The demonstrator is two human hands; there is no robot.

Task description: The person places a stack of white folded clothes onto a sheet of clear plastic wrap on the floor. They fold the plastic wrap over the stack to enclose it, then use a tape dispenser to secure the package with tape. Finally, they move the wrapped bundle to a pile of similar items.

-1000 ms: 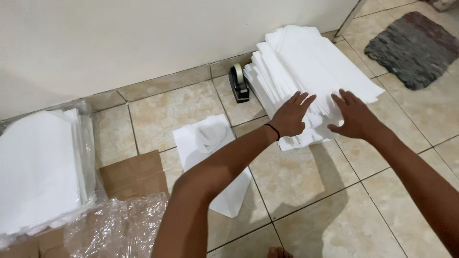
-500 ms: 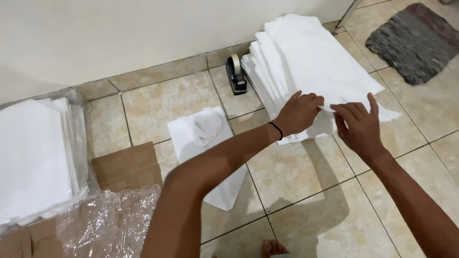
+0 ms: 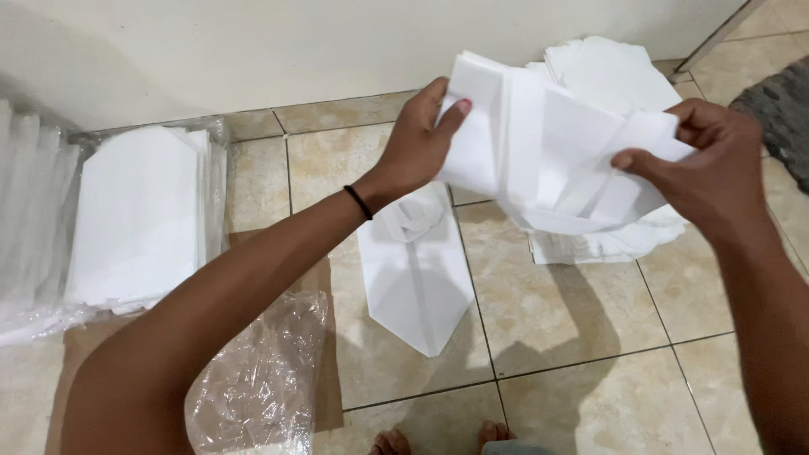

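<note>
Both my hands hold up a white folded paper bag (image 3: 548, 147) in the air above the tiled floor. My left hand (image 3: 419, 139), with a black band on its wrist, grips the bag's left edge. My right hand (image 3: 708, 164) pinches its right side between thumb and fingers. Behind the raised bag lies a stack of white paper bags (image 3: 611, 80) against the wall. Another white paper bag (image 3: 417, 282) lies flat on the tiles below my left hand.
A plastic-wrapped pile of white paper (image 3: 139, 215) sits at the left on brown cardboard (image 3: 329, 371). Crumpled clear plastic (image 3: 257, 383) lies in front of it. A grey mat (image 3: 784, 97) is at the right edge. My toes (image 3: 442, 440) show at the bottom.
My hands were pressing on the stack of white bags; now they have lifted one bag off it and hold it up. The view has moved closer.
</note>
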